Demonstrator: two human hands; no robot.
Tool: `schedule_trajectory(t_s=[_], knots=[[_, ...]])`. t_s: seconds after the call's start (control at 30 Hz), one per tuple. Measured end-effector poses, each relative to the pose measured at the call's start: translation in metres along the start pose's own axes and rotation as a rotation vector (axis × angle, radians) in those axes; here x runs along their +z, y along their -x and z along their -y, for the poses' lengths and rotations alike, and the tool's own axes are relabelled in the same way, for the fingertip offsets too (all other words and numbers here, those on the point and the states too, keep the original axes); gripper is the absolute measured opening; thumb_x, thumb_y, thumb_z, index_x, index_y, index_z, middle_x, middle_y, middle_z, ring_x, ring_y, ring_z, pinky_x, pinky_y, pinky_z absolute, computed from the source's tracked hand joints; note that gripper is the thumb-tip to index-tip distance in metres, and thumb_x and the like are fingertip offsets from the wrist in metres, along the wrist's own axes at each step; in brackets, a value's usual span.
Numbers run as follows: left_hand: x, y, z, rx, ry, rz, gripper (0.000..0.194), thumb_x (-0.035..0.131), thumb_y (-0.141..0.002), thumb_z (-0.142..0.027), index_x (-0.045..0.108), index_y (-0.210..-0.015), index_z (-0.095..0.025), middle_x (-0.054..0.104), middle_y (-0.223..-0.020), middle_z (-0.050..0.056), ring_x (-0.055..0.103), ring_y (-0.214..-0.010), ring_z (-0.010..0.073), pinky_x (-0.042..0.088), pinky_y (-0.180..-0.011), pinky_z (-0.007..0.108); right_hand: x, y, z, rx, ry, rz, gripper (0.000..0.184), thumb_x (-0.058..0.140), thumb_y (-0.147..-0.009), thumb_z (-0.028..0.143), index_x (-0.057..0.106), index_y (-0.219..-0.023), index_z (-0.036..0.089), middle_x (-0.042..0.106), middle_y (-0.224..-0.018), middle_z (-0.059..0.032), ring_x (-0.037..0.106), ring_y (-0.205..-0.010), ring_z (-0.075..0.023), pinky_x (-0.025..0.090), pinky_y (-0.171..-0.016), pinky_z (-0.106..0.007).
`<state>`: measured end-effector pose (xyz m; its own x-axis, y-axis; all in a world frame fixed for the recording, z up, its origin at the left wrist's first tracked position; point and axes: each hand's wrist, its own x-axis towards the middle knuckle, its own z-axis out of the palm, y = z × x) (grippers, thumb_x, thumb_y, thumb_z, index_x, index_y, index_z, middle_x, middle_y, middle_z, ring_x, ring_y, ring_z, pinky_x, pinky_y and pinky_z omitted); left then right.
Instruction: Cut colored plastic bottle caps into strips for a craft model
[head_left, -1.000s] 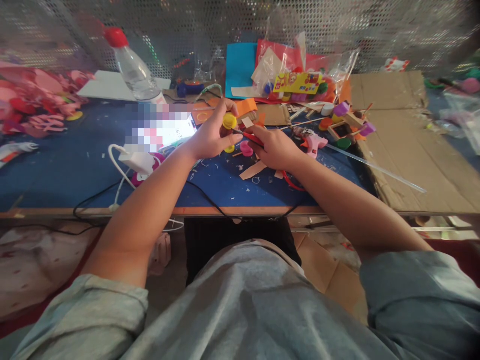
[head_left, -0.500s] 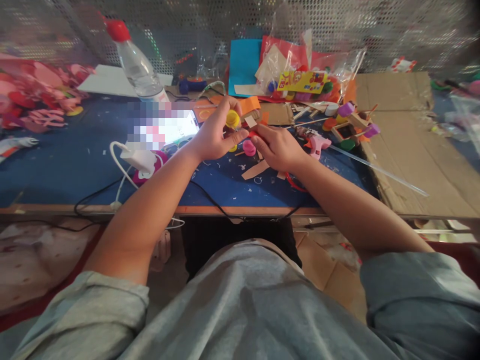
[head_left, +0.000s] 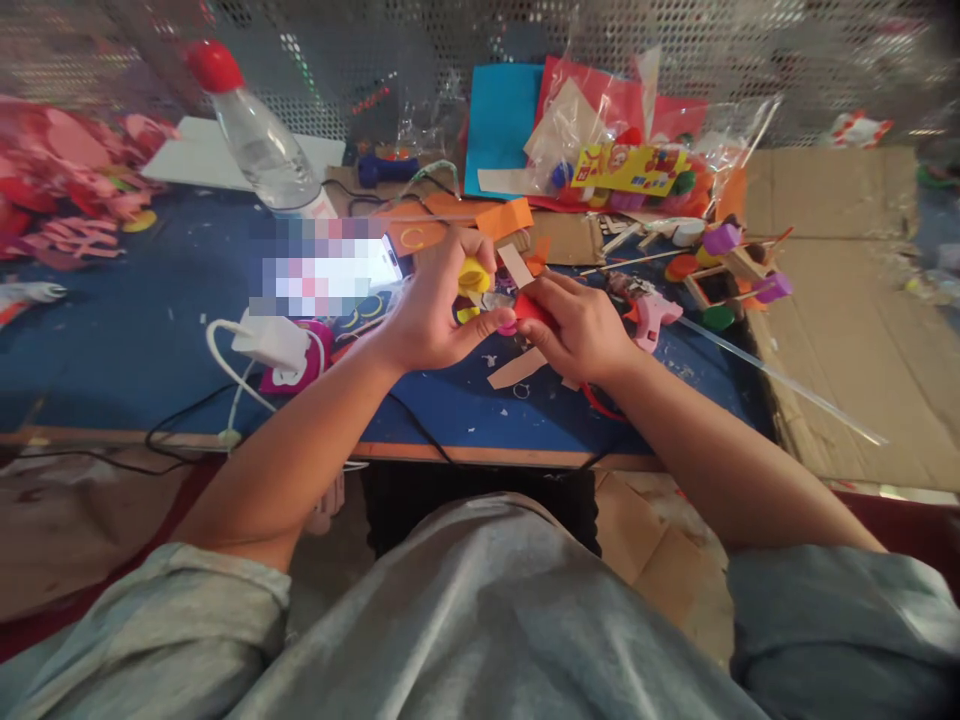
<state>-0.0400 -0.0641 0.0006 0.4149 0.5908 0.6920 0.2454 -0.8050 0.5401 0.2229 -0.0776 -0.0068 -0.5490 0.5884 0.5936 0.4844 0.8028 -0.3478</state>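
My left hand [head_left: 442, 305] has its fingers curled round a small yellow bottle cap [head_left: 474, 275], thumb stretched toward the right hand. A small translucent piece [head_left: 498, 301] shows near that thumb tip. My right hand [head_left: 577, 325] pinches a small red piece [head_left: 531, 310] between thumb and fingers, close to the left thumb; its exact kind I cannot make out. A pink cap [head_left: 508, 327] is partly hidden below the thumb tips. Just behind the hands stands out a pale card strip [head_left: 515, 265], and another strip [head_left: 517, 368] lies on the blue table [head_left: 420, 415].
A pink glue gun [head_left: 654, 315] and a small wooden build with coloured caps [head_left: 727, 270] are to the right, beside cardboard [head_left: 847, 330]. Leftward are a lit phone [head_left: 375, 260], a white charger plug [head_left: 274, 340] with cables, and a red-capped bottle [head_left: 262, 140].
The view has shifted slightly, so the table things sit lower. The red piece at my right fingers and the translucent piece now show more clearly. Both hands stay close together.
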Motion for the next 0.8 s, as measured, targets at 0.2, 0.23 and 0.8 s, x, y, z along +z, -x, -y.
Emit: schedule_trajectory(t_s=[0.2, 0.23, 0.8], knots=[[-0.001, 0.004, -0.011, 0.061, 0.022, -0.044, 0.054, 0.089, -0.102, -0.057, 0.056, -0.134, -0.028, 0.064, -0.105, 0.002, 0.062, -0.08, 0.0136, 0.052, -0.068, 0.027, -0.007, 0.0, 0.003, 0.011, 0.038, 0.052, 0.068, 0.038, -0.122, 0.075, 0.076, -0.126, 0.019, 0.079, -0.108, -0.0126, 0.072, -0.082, -0.0242, 0.046, -0.068, -0.035], [-0.002, 0.005, -0.012, 0.046, 0.028, -0.045, 0.055, 0.091, -0.102, -0.054, 0.056, -0.134, -0.027, 0.064, -0.104, 0.001, 0.062, -0.078, 0.0126, 0.052, -0.068, 0.026, -0.008, -0.001, 0.004, 0.003, 0.038, 0.047, 0.067, 0.038, -0.123, 0.074, 0.076, -0.125, 0.018, 0.079, -0.108, -0.0123, 0.072, -0.08, -0.0229, 0.046, -0.067, -0.034], [-0.004, 0.008, -0.025, -0.131, 0.025, -0.033, 0.049, 0.093, -0.101, -0.051, 0.057, -0.125, -0.026, 0.063, -0.093, -0.004, 0.062, -0.069, 0.0094, 0.053, -0.064, 0.022, -0.011, -0.006, 0.002, -0.012, -0.04, 0.075, 0.066, 0.038, -0.125, 0.07, 0.076, -0.122, 0.016, 0.077, -0.098, -0.0089, 0.068, -0.07, -0.0177, 0.05, -0.062, -0.031]])
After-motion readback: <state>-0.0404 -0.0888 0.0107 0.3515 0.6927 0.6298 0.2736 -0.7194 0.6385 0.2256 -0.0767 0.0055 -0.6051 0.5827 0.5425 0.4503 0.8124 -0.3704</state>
